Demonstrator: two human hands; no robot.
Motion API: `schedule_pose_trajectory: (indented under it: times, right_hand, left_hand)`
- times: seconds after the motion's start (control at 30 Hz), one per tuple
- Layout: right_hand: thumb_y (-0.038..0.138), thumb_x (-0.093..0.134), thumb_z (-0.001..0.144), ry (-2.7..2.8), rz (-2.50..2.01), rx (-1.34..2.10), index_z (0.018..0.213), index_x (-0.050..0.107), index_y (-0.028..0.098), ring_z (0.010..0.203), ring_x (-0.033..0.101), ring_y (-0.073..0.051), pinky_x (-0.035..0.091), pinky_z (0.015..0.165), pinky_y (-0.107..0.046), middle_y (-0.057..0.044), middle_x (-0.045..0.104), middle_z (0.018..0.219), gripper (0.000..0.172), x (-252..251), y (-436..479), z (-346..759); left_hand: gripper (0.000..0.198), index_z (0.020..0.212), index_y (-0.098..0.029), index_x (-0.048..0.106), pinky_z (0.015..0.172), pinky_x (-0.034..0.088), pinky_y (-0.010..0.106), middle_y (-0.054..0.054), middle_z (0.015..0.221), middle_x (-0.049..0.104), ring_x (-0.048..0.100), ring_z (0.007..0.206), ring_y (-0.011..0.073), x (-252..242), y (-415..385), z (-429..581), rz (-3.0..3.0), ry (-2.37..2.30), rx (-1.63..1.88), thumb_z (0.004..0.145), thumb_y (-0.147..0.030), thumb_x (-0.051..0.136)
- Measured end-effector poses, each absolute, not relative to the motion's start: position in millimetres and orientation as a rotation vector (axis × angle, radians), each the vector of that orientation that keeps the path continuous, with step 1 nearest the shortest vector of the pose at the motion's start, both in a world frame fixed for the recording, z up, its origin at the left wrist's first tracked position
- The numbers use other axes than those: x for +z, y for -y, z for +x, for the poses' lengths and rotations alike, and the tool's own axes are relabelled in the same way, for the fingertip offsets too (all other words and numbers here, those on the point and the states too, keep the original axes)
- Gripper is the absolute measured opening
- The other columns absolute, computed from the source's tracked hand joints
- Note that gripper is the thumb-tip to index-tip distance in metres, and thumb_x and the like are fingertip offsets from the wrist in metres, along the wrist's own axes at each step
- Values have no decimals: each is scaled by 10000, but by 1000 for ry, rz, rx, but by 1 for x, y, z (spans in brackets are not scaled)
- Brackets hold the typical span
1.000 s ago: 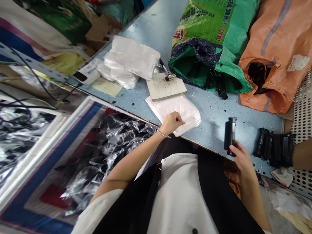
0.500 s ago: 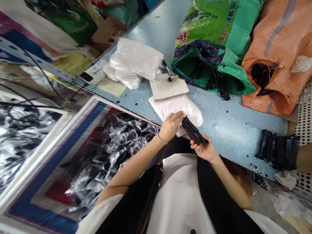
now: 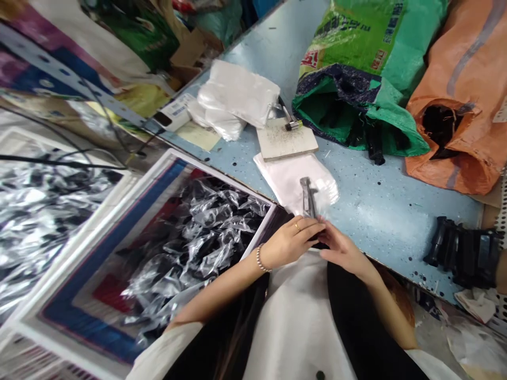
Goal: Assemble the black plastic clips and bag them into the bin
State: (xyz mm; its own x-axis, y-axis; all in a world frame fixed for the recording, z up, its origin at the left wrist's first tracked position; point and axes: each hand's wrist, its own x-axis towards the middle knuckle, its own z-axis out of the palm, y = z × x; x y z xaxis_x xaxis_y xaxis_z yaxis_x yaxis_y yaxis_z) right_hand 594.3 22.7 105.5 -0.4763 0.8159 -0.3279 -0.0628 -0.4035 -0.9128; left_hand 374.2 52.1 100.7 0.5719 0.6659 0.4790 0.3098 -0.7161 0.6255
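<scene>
A long black plastic part point(image 3: 309, 203) looks grey through a clear plastic bag point(image 3: 319, 199) around its far end. My left hand point(image 3: 291, 241) is closed on the near end of the bag, fingers bent across it. Against those fingertips, my right hand point(image 3: 344, 247) closes at the near end of the part, where a little black shows between the hands. Most of that end is hidden by my fingers. Under the bagged part lies a stack of flat clear bags point(image 3: 287, 177) at the table's front edge.
Beyond the stack are a beige block point(image 3: 283, 145), a black-and-silver tool point(image 3: 293, 125) and more bags point(image 3: 241, 95). A green sack point(image 3: 356, 105) and an orange sack point(image 3: 455, 142) hold black parts. More black parts point(image 3: 463, 250) lie right, beside another person's hand. A crate point(image 3: 168, 158) at left holds bagged parts.
The black part has gone from bare in my right hand to inside a clear bag. My hands have come together near the table's edge. The view has shifted slightly.
</scene>
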Motion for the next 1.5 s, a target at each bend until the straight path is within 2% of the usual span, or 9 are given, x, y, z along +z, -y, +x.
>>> schedule_pose_trajectory:
  times: [0.23, 0.43, 0.67, 0.8, 1.0, 1.13, 1.27, 1.37, 1.5]
  right_hand:
    - [436, 718, 907, 1143, -1354, 1768, 1261, 702, 310, 1121, 688, -245, 524, 1063, -452, -59, 743, 1226, 376, 99, -26, 619]
    - [478, 745, 876, 1083, -1378, 1809, 1192, 724, 279, 1056, 699, -239, 538, 1036, -452, -66, 759, 1144, 373, 86, -17, 610]
    - [504, 720, 872, 1065, -1508, 1662, 1158, 723, 258, 1013, 701, -244, 535, 999, -461, -70, 762, 1109, 377, 75, -24, 632]
    - [492, 722, 831, 1287, -1691, 1040, 1089, 703, 226, 1100, 638, -282, 508, 1000, -482, -108, 686, 1164, 371, 67, -100, 671]
    - [478, 766, 799, 1139, -1845, 544, 1026, 603, 280, 1454, 315, -381, 377, 1144, -519, -106, 598, 1242, 343, 73, -239, 720]
    - [597, 669, 813, 1083, -1862, 683, 879, 573, 238, 1275, 491, -331, 441, 1036, -407, -67, 619, 1000, 378, 69, -243, 721]
    - [707, 507, 868, 1061, -1814, 849, 982, 591, 205, 920, 599, -241, 500, 854, -385, -35, 635, 889, 522, 55, -162, 700]
    - [664, 438, 961, 1175, -1626, 946, 1051, 613, 228, 926, 605, -223, 487, 863, -375, -41, 646, 969, 478, 54, -102, 693]
    - [617, 304, 1028, 1295, -1575, 473, 994, 597, 251, 911, 566, -228, 458, 857, -403, -43, 600, 945, 469, 77, -91, 712]
  left_hand:
    - [310, 1199, -176, 688, 1044, 528, 456, 137, 1202, 739, 691, 1124, 314, 86, -70, 213, 1874, -1853, 197, 935, -316, 605]
    - [409, 1064, 26, 638, 927, 528, 460, 276, 1108, 712, 672, 1088, 382, 27, -121, 91, 1135, -2532, -14, 800, -276, 712]
    - [347, 1078, -77, 703, 924, 521, 365, 183, 1103, 759, 692, 1077, 320, 18, -132, 148, 1333, -2349, 156, 820, -285, 600]
    - [378, 1103, -182, 721, 854, 557, 338, 75, 992, 782, 716, 917, 253, 45, -130, 240, 1549, -1900, 572, 884, -451, 573]
    - [291, 1075, -213, 731, 811, 580, 342, 83, 986, 769, 718, 862, 209, 81, -143, 401, 1713, -1063, 808, 930, -430, 602]
    - [391, 1246, -226, 669, 890, 577, 389, 112, 1129, 745, 706, 973, 226, 68, -176, 479, 1518, -877, 787, 916, -433, 647]
    - [609, 1408, -229, 504, 1005, 536, 426, 159, 1359, 633, 652, 1186, 250, 54, -194, 530, 1037, -814, 850, 911, -554, 639]
    - [581, 1341, -216, 537, 968, 540, 398, 126, 1243, 668, 659, 1115, 247, 56, -188, 550, 877, -741, 843, 899, -578, 642]
    - [560, 1312, -215, 597, 991, 503, 386, 70, 1140, 701, 624, 1123, 266, 70, -163, 554, 1010, -680, 781, 853, -510, 724]
